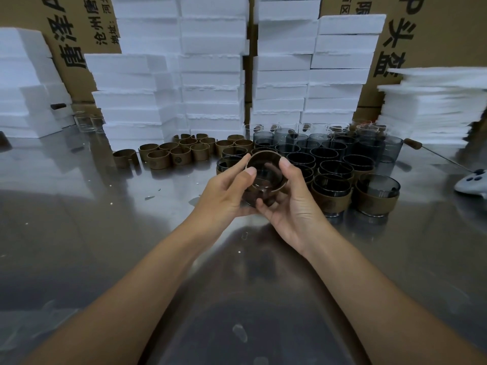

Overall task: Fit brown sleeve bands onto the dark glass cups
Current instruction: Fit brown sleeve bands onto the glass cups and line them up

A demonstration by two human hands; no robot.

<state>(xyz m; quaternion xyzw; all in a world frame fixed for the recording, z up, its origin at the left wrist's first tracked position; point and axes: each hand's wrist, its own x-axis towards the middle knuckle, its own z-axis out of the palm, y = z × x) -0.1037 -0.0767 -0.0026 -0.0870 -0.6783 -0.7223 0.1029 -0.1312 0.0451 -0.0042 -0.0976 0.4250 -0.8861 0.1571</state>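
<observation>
A: Left edge first, and room to move?

B: Stacked white foam blocks point(23, 88) at the far left, with a few clear glasses point(87, 122) beside them. Behind, cardboard boxes point(79, 35) printed with large characters. In front, a wide bare stretch of shiny steel table point(105, 233), speckled with small crumbs.

A: Toward the middle?

B: Taller foam stacks point(210, 75) along the back. At their foot, a cluster of loose brown sleeve bands point(181, 154), standing on edge with openings up. Near part of the table open, crossed by two bare forearms.

A: And the hands?

B: Over the table at centre, left hand point(226, 191) and right hand point(292, 204), both clamped on one dark glass cup point(264, 177). Thumbs pressed at the rim on either side, right fingers curled under the base. Wrapped round the cup's wall, a brown band point(266, 200).

A: Facing which way?

B: Mouth up and toward the camera, base down toward the palms. Long axis close to upright, exact tilt hard to judge.

A: Right side?

B: Packed rows of bare dark cups point(324, 154) just behind the hands, mouths up. Nearer, several banded cups point(376, 198). Little free room there. Farther right, a pile of thin foam sheets point(432, 109), a wooden-handled tool point(413, 144) and a white controller point(471, 183) at the frame's edge.
</observation>
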